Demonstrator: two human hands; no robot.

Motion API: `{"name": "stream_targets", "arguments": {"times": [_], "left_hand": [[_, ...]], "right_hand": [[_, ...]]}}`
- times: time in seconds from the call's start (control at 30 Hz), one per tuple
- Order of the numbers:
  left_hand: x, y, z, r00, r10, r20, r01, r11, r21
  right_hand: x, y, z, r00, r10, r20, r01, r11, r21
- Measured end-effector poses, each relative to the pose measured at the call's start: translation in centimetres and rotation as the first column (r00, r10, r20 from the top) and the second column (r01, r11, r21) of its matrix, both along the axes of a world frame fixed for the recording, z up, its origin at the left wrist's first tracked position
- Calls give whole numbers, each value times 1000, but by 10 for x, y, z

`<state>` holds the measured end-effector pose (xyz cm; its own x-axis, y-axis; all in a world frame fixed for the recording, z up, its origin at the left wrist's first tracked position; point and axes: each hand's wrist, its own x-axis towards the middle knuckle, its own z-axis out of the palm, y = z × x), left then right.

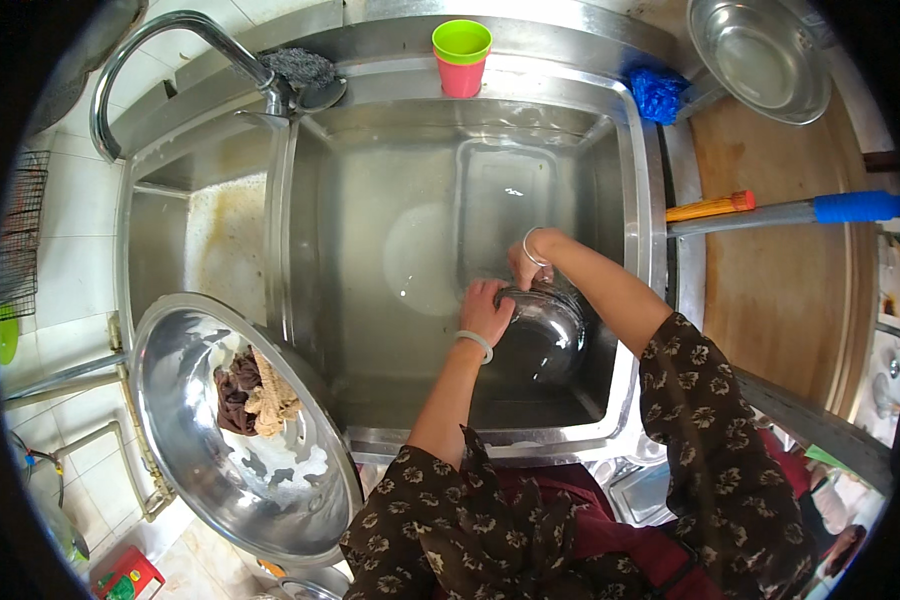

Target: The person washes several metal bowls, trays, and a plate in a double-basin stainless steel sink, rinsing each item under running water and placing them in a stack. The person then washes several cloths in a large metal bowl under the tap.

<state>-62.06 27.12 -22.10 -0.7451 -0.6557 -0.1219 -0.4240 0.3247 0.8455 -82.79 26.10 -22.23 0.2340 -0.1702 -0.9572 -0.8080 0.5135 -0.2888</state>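
Note:
A shiny round metal bowl (551, 334) is tilted in the water at the near right of the large sink basin (367, 180). My left hand (486, 306) grips the left side of its rim, thumb towards me. My right hand (531, 262) reaches in from the right and holds the bowl's far rim with bent fingers. Some of its fingertips are hidden by the rim and the water. Beyond my hands a rectangular tray (471, 195) lies under the water. A pale round dish-like shape (412, 259) shows beneath the surface left of it.
A large metal basin (172, 420) with brown and tan cloths (270, 397) leans at the left. The faucet (172, 19) arches over the smaller basin (229, 247). Stacked green and pink cups (461, 64) stand on the back ledge. Orange and blue handles (720, 204) jut out at the right.

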Motion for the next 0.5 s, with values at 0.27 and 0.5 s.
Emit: {"name": "stream_targets", "arguments": {"times": [0.27, 0.5], "left_hand": [[-2, 4, 9, 992, 49, 115, -58, 995, 82], [21, 15, 20, 998, 19, 63, -15, 998, -59]], "right_hand": [[9, -1, 17, 999, -14, 39, 20, 987, -162], [6, 13, 7, 999, -34, 1, 32, 940, -339]]}}
